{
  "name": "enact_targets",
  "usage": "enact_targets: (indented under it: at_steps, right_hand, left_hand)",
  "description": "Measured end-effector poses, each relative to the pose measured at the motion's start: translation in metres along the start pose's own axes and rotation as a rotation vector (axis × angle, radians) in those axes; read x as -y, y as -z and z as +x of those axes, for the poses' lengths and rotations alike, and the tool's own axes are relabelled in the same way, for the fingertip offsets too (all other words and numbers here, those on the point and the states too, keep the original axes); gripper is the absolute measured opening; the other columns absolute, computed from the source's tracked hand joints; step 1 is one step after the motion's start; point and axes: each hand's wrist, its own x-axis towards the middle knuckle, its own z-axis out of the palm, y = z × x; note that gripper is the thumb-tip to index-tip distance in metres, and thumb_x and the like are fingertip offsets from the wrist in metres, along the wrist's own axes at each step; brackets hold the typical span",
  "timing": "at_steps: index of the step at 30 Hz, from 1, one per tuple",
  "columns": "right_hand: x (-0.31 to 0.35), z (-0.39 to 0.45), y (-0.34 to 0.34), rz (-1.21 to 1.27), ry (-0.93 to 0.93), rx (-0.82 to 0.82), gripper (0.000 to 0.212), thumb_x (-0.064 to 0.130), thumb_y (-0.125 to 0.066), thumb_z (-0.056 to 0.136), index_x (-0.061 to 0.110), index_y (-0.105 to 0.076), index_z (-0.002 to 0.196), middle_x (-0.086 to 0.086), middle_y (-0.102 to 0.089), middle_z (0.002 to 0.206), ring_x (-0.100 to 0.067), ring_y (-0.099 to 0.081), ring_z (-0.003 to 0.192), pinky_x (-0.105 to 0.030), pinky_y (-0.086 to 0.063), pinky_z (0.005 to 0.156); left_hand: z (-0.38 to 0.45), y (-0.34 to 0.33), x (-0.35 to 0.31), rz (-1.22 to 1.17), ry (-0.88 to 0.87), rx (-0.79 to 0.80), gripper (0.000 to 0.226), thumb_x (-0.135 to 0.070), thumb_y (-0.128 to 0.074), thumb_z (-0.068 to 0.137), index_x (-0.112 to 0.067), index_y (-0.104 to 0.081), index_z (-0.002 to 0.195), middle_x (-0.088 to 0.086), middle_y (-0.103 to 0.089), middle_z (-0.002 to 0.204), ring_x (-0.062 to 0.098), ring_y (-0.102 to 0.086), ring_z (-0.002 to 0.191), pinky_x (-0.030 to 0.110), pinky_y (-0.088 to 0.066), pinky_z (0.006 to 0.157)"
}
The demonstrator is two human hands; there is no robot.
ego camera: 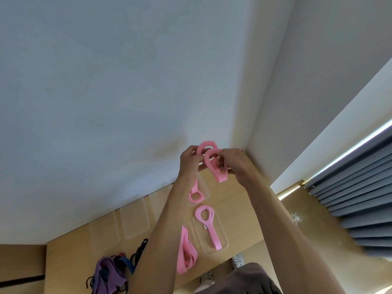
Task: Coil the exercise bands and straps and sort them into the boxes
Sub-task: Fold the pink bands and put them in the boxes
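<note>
Both hands are raised above the far end of the wooden table (239, 204). My left hand (189, 160) and my right hand (235, 162) together pinch a pink exercise band (214, 160), which is looped into two rings with a tail hanging down. Below them lie more pink bands: one coiled band (196, 195) in a clear box, another coiled band (206, 223) in the clear box (222, 240) nearer me, and a loose folded band (186, 251) beside my left forearm.
Two more clear boxes (135, 221) stand along the wall at the left. A heap of purple, blue and black straps (112, 272) lies at the table's near left. A grey pleated blind (356, 198) hangs at the right. My feet show below the table edge.
</note>
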Motion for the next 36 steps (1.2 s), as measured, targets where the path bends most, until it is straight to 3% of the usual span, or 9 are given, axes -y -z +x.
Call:
enact_targets:
  at_steps: [3, 6, 11, 17, 19, 22, 26, 30, 36]
  right_hand:
    - [0.004, 0.006, -0.004, -0.007, 0.053, -0.118, 0.017, 0.021, -0.058, 0.088, 0.012, -0.069, 0.079, 0.001, -0.069, 0.064, -0.012, -0.057, 0.051, -0.025, -0.041, 0.055]
    - [0.009, 0.011, -0.01, -0.063, 0.09, -0.267, 0.014, 0.022, -0.06, 0.085, 0.014, -0.059, 0.095, 0.0, -0.072, 0.076, -0.015, -0.067, 0.069, -0.031, -0.052, 0.063]
    - [0.022, 0.01, -0.012, -0.109, 0.31, -0.419, 0.006, 0.012, -0.065, 0.079, 0.012, -0.062, 0.085, 0.009, -0.063, 0.075, -0.007, -0.059, 0.07, -0.022, -0.043, 0.06]
    - [0.028, 0.002, -0.009, 0.1, 0.378, -0.227, 0.022, 0.022, -0.059, 0.089, 0.008, -0.068, 0.075, 0.005, -0.071, 0.075, -0.012, -0.067, 0.078, -0.034, -0.053, 0.077]
    - [0.028, -0.001, -0.009, 0.038, 0.374, -0.181, 0.03, 0.035, -0.059, 0.092, 0.011, -0.07, 0.076, 0.009, -0.071, 0.076, -0.003, -0.066, 0.078, -0.031, -0.052, 0.076]
    - [0.028, -0.001, -0.006, -0.023, 0.399, -0.142, 0.027, 0.034, -0.069, 0.09, 0.008, -0.071, 0.084, 0.0, -0.074, 0.083, -0.014, -0.069, 0.086, -0.034, -0.056, 0.082]
    - [0.028, -0.002, 0.0, 0.134, 0.363, -0.055, 0.03, 0.027, -0.068, 0.093, -0.002, -0.066, 0.087, -0.004, -0.068, 0.079, -0.016, -0.063, 0.075, -0.037, -0.054, 0.078]
    - [0.014, -0.002, 0.003, 0.307, 0.279, 0.064, 0.018, 0.016, -0.055, 0.1, 0.004, -0.057, 0.087, -0.014, -0.064, 0.095, -0.022, -0.063, 0.09, -0.047, -0.056, 0.09]
    - [-0.011, 0.006, 0.015, 0.397, 0.146, 0.084, 0.016, 0.014, -0.046, 0.104, 0.008, -0.054, 0.091, -0.009, -0.073, 0.1, -0.024, -0.071, 0.094, -0.042, -0.055, 0.088]
  left_hand:
    - [-0.007, -0.004, -0.01, 0.107, -0.102, 0.057, 0.026, 0.001, -0.063, 0.067, -0.003, -0.067, 0.092, 0.007, -0.07, 0.086, 0.019, -0.07, 0.078, 0.027, -0.057, 0.068]
    - [-0.011, -0.006, -0.016, 0.137, -0.167, 0.079, 0.03, -0.005, -0.063, 0.064, 0.0, -0.067, 0.094, 0.01, -0.07, 0.088, 0.018, -0.071, 0.082, 0.025, -0.058, 0.07]
    - [-0.011, -0.005, -0.027, 0.165, -0.12, 0.092, 0.025, -0.013, -0.053, 0.084, -0.013, -0.078, 0.084, 0.008, -0.076, 0.093, 0.022, -0.073, 0.093, 0.027, -0.057, 0.071]
    - [-0.016, -0.016, -0.034, 0.249, -0.185, -0.053, 0.013, -0.005, -0.072, 0.084, -0.013, -0.064, 0.089, 0.008, -0.075, 0.078, 0.026, -0.072, 0.072, 0.032, -0.057, 0.065]
    - [-0.016, -0.021, -0.035, 0.317, -0.24, -0.117, 0.013, -0.007, -0.072, 0.082, -0.015, -0.065, 0.088, 0.004, -0.072, 0.073, 0.021, -0.068, 0.064, 0.033, -0.054, 0.062]
    - [-0.02, -0.027, -0.035, 0.342, -0.332, -0.17, 0.005, -0.014, -0.071, 0.086, -0.018, -0.068, 0.088, 0.003, -0.073, 0.076, 0.019, -0.069, 0.069, 0.035, -0.058, 0.066]
    - [-0.027, -0.035, -0.038, 0.188, -0.377, -0.245, 0.01, -0.012, -0.069, 0.083, -0.021, -0.072, 0.082, -0.006, -0.07, 0.075, 0.006, -0.065, 0.068, 0.023, -0.054, 0.058]
    - [-0.032, -0.039, -0.042, -0.067, -0.314, -0.322, 0.012, -0.005, -0.065, 0.08, -0.014, -0.072, 0.084, -0.005, -0.068, 0.08, 0.012, -0.063, 0.073, 0.026, -0.051, 0.059]
    - [-0.034, -0.031, -0.056, -0.376, -0.234, -0.161, 0.029, 0.002, -0.042, 0.082, -0.011, -0.068, 0.088, -0.002, -0.05, 0.068, 0.012, -0.044, 0.06, 0.022, -0.042, 0.059]
